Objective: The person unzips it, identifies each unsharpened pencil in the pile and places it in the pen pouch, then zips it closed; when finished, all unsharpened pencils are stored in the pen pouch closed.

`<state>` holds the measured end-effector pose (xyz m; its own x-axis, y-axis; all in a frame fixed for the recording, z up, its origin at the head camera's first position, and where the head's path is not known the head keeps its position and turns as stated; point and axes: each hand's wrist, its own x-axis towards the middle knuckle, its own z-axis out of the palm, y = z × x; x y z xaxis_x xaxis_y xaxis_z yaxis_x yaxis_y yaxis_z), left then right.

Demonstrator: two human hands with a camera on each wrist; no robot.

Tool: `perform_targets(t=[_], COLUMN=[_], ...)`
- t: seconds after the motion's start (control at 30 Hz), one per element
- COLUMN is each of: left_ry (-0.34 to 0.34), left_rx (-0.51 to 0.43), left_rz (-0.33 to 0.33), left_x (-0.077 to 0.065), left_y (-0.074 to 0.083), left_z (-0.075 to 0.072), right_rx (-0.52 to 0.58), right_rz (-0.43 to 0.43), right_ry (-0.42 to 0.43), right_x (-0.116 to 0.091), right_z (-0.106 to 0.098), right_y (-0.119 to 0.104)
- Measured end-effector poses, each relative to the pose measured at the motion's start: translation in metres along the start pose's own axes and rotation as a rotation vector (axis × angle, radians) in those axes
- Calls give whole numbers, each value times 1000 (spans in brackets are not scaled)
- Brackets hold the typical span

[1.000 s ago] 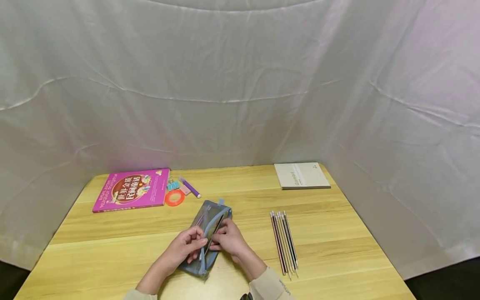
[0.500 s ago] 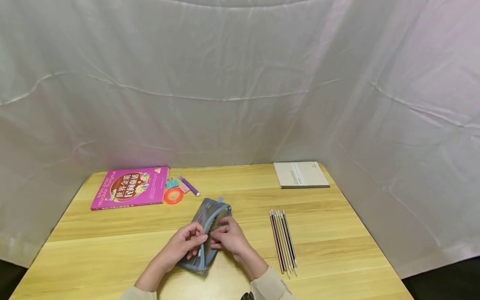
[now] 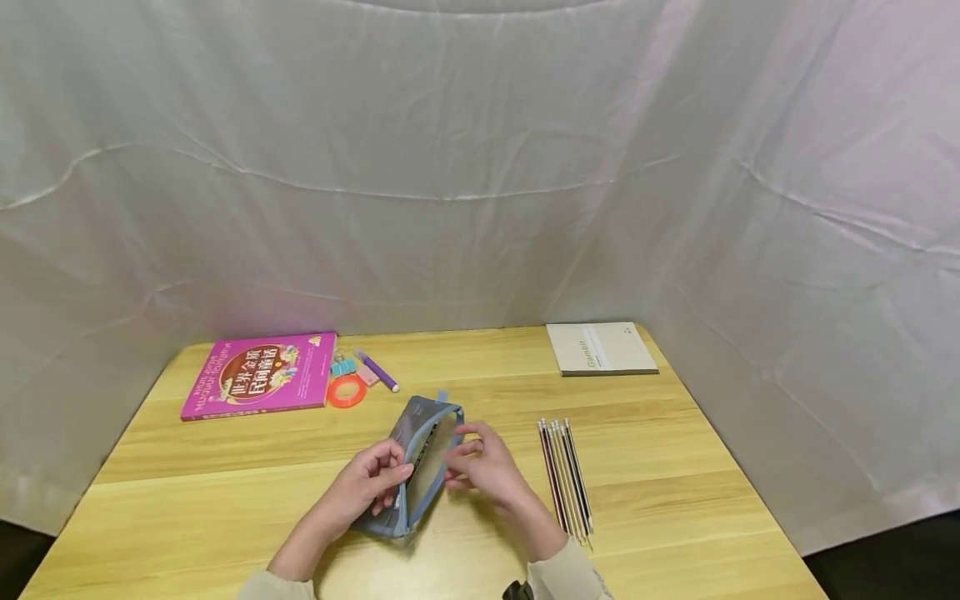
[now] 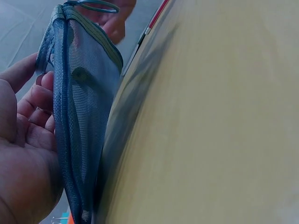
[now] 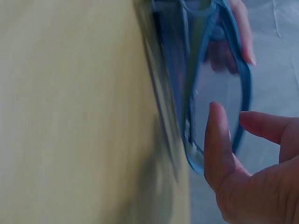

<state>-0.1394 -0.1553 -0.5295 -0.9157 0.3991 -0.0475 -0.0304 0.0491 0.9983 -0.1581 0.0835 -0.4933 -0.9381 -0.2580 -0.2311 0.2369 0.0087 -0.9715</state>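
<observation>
My left hand pinches the near left edge of a blue-grey mesh pencil case, thumb over the zip edge. The case lies tilted on the table, its zip mouth spread wide. A thin dark strip with pale marks shows inside the mouth. Just right of the case, my right hand has loosely bent fingers and holds nothing. In the right wrist view, thumb and forefinger stand apart beside the blue rim. To the right lie several pencils side by side, eraser ends away from me.
At the back left are a pink book, an orange tape roll, a blue binder clip, a small pink block and a purple marker. A pale notebook lies at the back right. Grey cloth encloses the table.
My right hand has drawn out of the pencil case and moved right. The thin dark stick seen at its fingers earlier is no longer there. The case mouth gapes wider; my left hand stays.
</observation>
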Motion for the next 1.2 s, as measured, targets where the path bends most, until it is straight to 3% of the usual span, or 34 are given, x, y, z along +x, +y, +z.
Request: perform_targets(t=[0.17,0.37,0.57,0.77,0.97,1.2], left_ry=[19,34,37,34,42,48], left_rx=[19,0,4,10,8,0], left_rz=[2,-8,3,24,59,52], left_x=[-2,-4,-4,0,-1,-2], left_y=[3,6,8,11,13,14], left_z=[-2,-4,-5,-4,-5,-6], right_rx=[-70,-225,-345,-331,-308,-374], right_rz=[-53,-48,38,85,83,72], right_ry=[116,275,290,256,218,174], right_x=[-9,-19,-24,-24,-24,-22], right_z=[-42,-116,-171,-186,-185,-180], right_y=[-14,-24,-12,2,5,9])
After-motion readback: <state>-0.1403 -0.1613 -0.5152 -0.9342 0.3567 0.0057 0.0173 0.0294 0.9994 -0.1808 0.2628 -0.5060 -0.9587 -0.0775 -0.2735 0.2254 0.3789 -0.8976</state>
